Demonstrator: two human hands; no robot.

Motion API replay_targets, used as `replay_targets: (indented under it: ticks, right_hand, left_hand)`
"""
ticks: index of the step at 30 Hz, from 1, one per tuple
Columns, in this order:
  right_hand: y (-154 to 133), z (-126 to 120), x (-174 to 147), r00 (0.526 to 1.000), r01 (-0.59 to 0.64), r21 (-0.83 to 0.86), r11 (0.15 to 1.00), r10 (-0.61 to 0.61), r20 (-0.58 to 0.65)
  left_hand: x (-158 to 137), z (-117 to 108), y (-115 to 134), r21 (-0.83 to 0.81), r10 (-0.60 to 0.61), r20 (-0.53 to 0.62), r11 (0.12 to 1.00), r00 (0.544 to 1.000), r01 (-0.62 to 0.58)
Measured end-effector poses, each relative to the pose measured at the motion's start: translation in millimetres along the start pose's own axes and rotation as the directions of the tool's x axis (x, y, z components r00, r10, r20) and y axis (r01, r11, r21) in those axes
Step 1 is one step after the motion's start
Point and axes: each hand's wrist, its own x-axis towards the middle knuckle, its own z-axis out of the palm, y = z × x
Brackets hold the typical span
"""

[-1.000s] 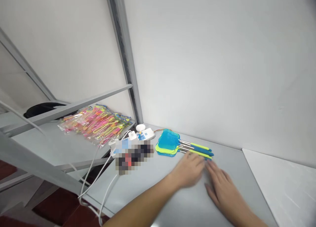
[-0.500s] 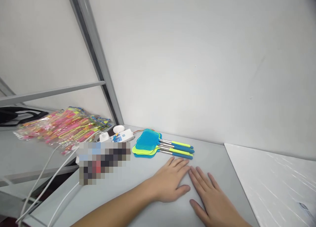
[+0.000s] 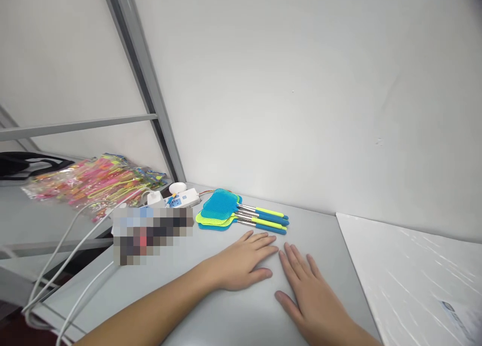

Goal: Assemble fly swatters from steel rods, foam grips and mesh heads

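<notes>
Flat on the grey tabletop (image 3: 211, 306) lies my left hand (image 3: 241, 263), palm down with fingers stretched out, holding nothing. My right hand (image 3: 316, 296) also rests palm down beside it, fingers spread and nothing in them. Just beyond my left fingertips is a stack of several fly swatters (image 3: 220, 205), with blue and yellow-green mesh heads pointing left. Their metal shafts and coloured handles (image 3: 271, 219) point right. Neither hand visibly touches them.
Behind the table stands a white wall (image 3: 263, 110). A power strip (image 3: 184, 199) with white cables and a pixelated item (image 3: 158, 233) sit on the left. Bagged colourful items (image 3: 101, 180) lie on a shelf beyond a metal post (image 3: 150, 85). A white wrapped board (image 3: 410, 265) covers the right.
The whole view has shifted slightly, so the table's things appear a little higher and further left. Both hands stay flat on the table, with a slightly wider gap between them.
</notes>
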Motion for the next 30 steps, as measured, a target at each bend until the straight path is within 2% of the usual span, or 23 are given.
replay_targets:
  ticks: [5,9,12,15,18,21,23,26,30]
  right_hand:
    - [2,3,1,1.0,-0.006,-0.02,1.0,0.007,0.029]
    - [1,2,-3,1.0,0.013,-0.072,0.997,-0.013,-0.011]
    - [0,-5,0,0.992,0.065,-0.154,0.986,-0.08,-0.097]
    - [-1,-18,15,0.968,0.085,-0.22,0.972,-0.133,-0.213]
    - [-1,-32,43,0.936,0.051,-0.262,0.964,-0.137,-0.324]
    - [-2,-41,79,0.908,0.023,-0.304,0.952,-0.147,-0.392]
    - [-5,-42,103,0.919,0.016,-0.309,0.951,-0.136,-0.37]
    - [-10,-39,130,0.944,0.015,-0.305,0.952,-0.114,-0.31]
    - [-7,-32,148,0.957,-0.004,-0.298,0.955,-0.083,-0.279]
  left_hand:
    - [0,-2,2,0.003,0.002,-0.012,1.0,1.0,-0.002]
    - [-3,0,-1,-0.011,0.018,-0.041,1.0,0.999,-0.018]
    - [-3,3,-5,-0.076,0.037,-0.153,0.996,0.988,-0.049]
    - [1,7,-12,-0.212,-0.046,-0.371,0.977,0.928,-0.037]
    - [8,11,-21,-0.275,-0.187,-0.503,0.96,0.844,0.049]
    - [11,15,-28,-0.334,-0.268,-0.582,0.939,0.768,0.075]
    - [10,18,-29,-0.355,-0.278,-0.606,0.933,0.746,0.059]
    - [6,21,-28,-0.355,-0.255,-0.628,0.935,0.736,0.021]
    - [3,25,-28,-0.309,-0.196,-0.65,0.951,0.734,-0.02]
